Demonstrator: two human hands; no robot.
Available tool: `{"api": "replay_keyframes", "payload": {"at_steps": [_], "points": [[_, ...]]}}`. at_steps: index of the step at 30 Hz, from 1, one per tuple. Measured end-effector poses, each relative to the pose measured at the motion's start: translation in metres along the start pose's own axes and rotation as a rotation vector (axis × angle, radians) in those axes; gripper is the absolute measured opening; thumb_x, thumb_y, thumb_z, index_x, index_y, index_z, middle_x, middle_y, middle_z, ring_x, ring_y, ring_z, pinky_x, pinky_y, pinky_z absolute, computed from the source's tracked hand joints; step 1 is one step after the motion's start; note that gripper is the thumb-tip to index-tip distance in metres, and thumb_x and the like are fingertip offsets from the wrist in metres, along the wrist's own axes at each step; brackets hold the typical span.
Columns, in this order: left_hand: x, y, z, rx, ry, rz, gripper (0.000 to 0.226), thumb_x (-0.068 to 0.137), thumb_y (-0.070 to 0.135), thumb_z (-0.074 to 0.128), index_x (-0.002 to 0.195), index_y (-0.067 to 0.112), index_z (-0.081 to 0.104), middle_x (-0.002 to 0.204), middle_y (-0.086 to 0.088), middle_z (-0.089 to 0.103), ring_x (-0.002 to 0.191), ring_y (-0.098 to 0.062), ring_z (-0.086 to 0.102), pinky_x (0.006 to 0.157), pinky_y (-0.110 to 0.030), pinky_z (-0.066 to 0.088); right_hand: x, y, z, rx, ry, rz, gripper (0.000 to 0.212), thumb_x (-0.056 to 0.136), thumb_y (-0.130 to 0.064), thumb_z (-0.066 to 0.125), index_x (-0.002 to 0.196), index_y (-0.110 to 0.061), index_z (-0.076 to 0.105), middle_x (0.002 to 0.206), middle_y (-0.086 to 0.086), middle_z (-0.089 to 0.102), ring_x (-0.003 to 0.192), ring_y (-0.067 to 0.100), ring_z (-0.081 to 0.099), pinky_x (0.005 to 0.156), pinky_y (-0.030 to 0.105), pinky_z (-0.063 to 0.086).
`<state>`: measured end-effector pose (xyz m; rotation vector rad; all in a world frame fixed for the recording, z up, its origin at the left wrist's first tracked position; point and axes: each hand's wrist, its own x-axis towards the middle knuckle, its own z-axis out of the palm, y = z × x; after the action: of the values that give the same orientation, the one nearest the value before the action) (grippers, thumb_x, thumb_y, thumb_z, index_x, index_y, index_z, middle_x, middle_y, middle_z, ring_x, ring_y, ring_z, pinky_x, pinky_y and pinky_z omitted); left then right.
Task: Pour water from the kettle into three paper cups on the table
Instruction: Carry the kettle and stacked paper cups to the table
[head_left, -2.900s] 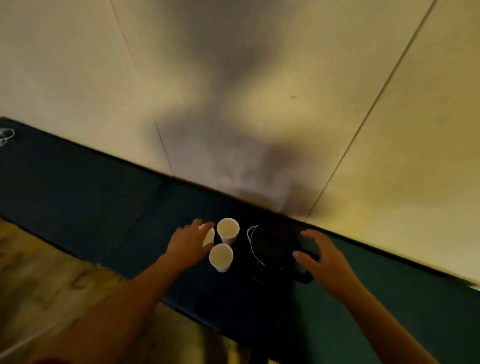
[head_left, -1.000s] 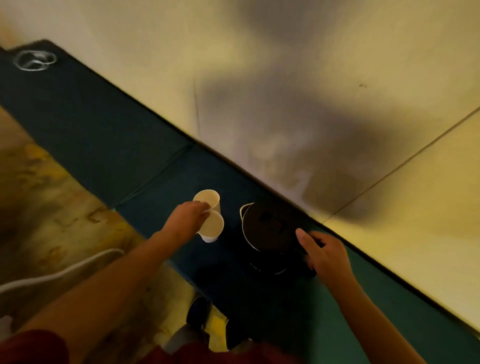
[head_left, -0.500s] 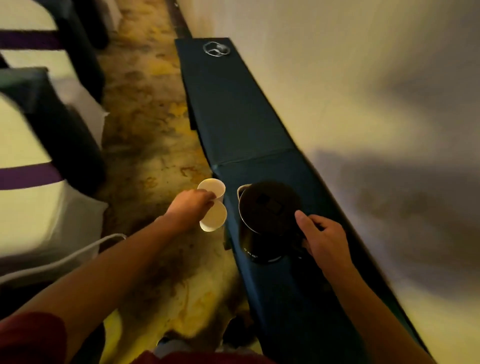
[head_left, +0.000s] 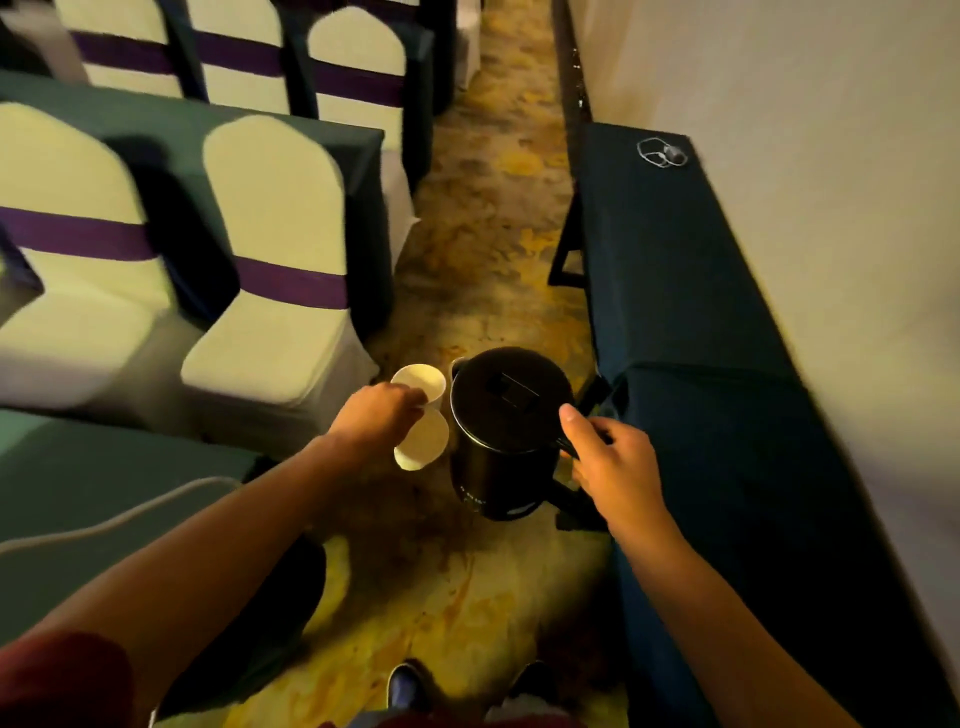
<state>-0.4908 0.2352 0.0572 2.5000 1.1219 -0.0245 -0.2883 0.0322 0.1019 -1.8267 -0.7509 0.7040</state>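
1. The right hand (head_left: 610, 457) has its fingers curled round the handle of the black electric kettle (head_left: 506, 431), with the thumb lying on the rim of the lid. The kettle is in the air above the patterned carpet (head_left: 488, 249), just beside the side table with the dark cloth (head_left: 691, 291), not standing on it.

2. The left hand (head_left: 376, 418) pinches the paper cups (head_left: 421, 415) by their rims. Two open mouths are visible, one behind the other and touching. If a third cup is under the hand, I cannot tell.

3. My judgement of the step: the person carries kettle and cups to a table, and no water is poured yet. The cups must first stand on a surface.

4. To do it well, keep the kettle upright during the walk, spout level, so nothing spills on the carpet or on the shoes (head_left: 410, 686) below.

5. Keep the cups away from the kettle wall. Now they are very near to it, and paper cups are light and bend easily when pinched hard.

6. The table with the green cloth (head_left: 78, 493) on the left looks the nearest place. The chairs with white covers and purple bands (head_left: 270, 260) stand close, so the passage is narrow; the elbows should stay in.

7. Set the cups down one by one, apart from each other, before the kettle is tilted. A white cable (head_left: 104, 525) lies on that table and should be avoided.
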Motion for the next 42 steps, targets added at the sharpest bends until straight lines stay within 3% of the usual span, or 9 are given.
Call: {"api": "replay_keyframes", "payload": {"at_steps": [5,9,17,22,26,31,39,42], "points": [[-0.047,-0.085,-0.024,0.007,0.045,-0.159,0.031,0.100,0.030,0.055,0.128,0.022,0.066,0.128,-0.005,0.069,0.111,-0.027,0.068,0.095,-0.041,0.055,0.009,-0.030,0.084,-0.024,-0.155,-0.046,0.043,0.088,-0.061,0.063,0.064,-0.025,0.071,0.048,-0.011,0.057,0.053,0.013,0.055,0.056,0.033,0.042],[-0.080,-0.136,-0.036,-0.033,0.095,-0.302,0.033,0.102,0.030,0.053,0.131,0.020,0.065,0.129,-0.005,0.068,0.114,-0.027,0.067,0.097,-0.039,0.053,0.022,-0.047,0.141,-0.042,-0.307,-0.080,0.040,0.092,-0.055,0.064,0.057,-0.036,0.068,0.043,-0.015,0.052,0.045,0.006,0.048,0.052,0.028,0.036],[-0.154,-0.220,-0.047,-0.031,0.204,-0.629,0.026,0.099,0.028,0.057,0.118,0.019,0.071,0.114,-0.007,0.074,0.097,-0.030,0.072,0.082,-0.040,0.056,0.045,-0.091,0.268,-0.123,-0.628,-0.239,0.054,0.095,-0.052,0.062,0.053,-0.020,0.050,0.042,-0.010,0.044,0.041,0.006,0.041,0.045,0.026,0.031],[-0.197,-0.259,-0.045,-0.062,0.281,-0.780,0.023,0.098,0.027,0.059,0.112,0.015,0.073,0.105,-0.009,0.076,0.089,-0.031,0.073,0.077,-0.041,0.060,0.037,-0.107,0.335,-0.083,-0.745,-0.257,0.048,0.097,-0.047,0.062,0.061,-0.015,0.061,0.043,-0.013,0.050,0.041,0.000,0.049,0.042,0.011,0.034],[-0.231,-0.296,-0.035,-0.068,0.289,-0.839,0.021,0.097,0.028,0.060,0.109,0.016,0.073,0.102,-0.010,0.076,0.087,-0.032,0.073,0.074,-0.043,0.060,0.017,-0.118,0.383,-0.082,-0.822,-0.239,0.060,0.096,-0.050,0.062,0.073,0.005,0.061,0.048,-0.006,0.049,0.048,0.009,0.048,0.050,0.028,0.039],[-0.263,-0.359,-0.029,-0.079,0.252,-0.818,0.022,0.097,0.029,0.059,0.111,0.017,0.073,0.103,-0.011,0.075,0.088,-0.033,0.072,0.074,-0.041,0.059,-0.026,-0.118,0.433,-0.070,-0.801,-0.245,0.066,0.090,-0.059,0.061,0.069,0.004,0.057,0.052,0.004,0.050,0.052,0.021,0.047,0.054,0.035,0.037],[-0.280,-0.440,-0.028,-0.128,0.133,-0.649,0.027,0.100,0.031,0.056,0.122,0.022,0.069,0.115,-0.011,0.073,0.098,-0.031,0.071,0.082,-0.042,0.059,-0.092,-0.095,0.479,-0.141,-0.511,-0.081,0.057,0.082,-0.068,0.060,0.058,-0.016,0.060,0.048,-0.004,0.052,0.052,0.021,0.051,0.056,0.048,0.047],[-0.277,-0.457,-0.025,-0.093,0.095,-0.597,0.029,0.099,0.028,0.056,0.124,0.022,0.068,0.117,-0.014,0.072,0.100,-0.035,0.070,0.083,-0.043,0.056,-0.113,-0.092,0.484,-0.163,-0.429,-0.017,0.047,0.080,-0.067,0.061,0.061,-0.025,0.066,0.054,-0.002,0.059,0.055,0.021,0.054,0.057,0.046,0.047]]}}
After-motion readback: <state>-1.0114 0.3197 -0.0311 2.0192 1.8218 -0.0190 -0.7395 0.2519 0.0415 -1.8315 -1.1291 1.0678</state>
